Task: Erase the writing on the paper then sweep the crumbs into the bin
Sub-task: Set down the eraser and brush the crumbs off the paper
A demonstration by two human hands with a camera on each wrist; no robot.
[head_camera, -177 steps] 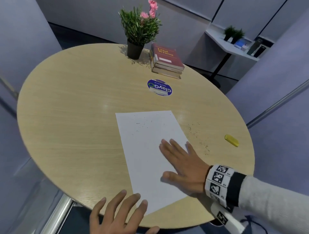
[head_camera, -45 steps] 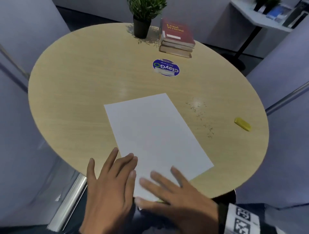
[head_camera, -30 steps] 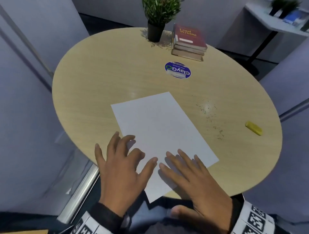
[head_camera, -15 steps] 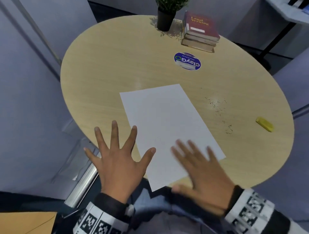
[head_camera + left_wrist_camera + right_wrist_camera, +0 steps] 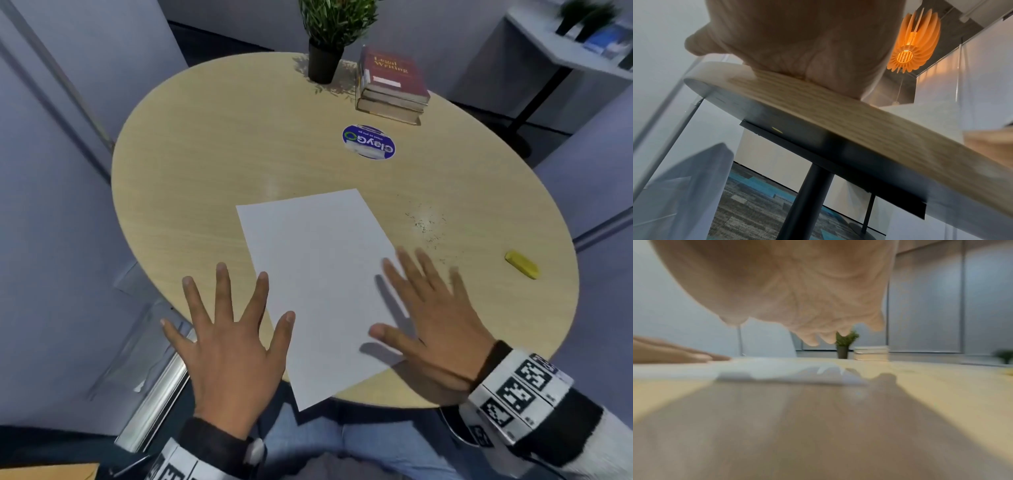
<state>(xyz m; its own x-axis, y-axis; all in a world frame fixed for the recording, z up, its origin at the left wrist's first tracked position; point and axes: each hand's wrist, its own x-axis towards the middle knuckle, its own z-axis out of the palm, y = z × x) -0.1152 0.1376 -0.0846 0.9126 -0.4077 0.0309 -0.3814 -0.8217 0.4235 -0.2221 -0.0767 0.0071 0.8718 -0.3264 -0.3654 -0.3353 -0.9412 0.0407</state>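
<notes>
A white sheet of paper [image 5: 318,274] lies on the round wooden table [image 5: 212,164], its near corner hanging over the edge. It looks blank. My left hand [image 5: 226,342] is spread flat at the table's near edge, just left of the paper, and holds nothing; in the left wrist view the left hand [image 5: 807,40] touches the tabletop. My right hand [image 5: 431,315], blurred with straight fingers, is over the paper's right edge; the right wrist view shows the right hand [image 5: 797,288] just above the surface. Dark crumbs [image 5: 424,222] dot the table right of the paper. A yellow eraser [image 5: 521,264] lies further right.
A potted plant [image 5: 329,34] and a stack of books [image 5: 390,85] stand at the table's far side, with a round blue sticker [image 5: 368,141] in front of them. A brown flat thing [image 5: 48,471] shows at the lower left. No bin is in view.
My left hand slid left off the paper and spread out on the table's edge. My right hand moved right and forward to the paper's right edge. Crumbs seen earlier on the paper are gone.
</notes>
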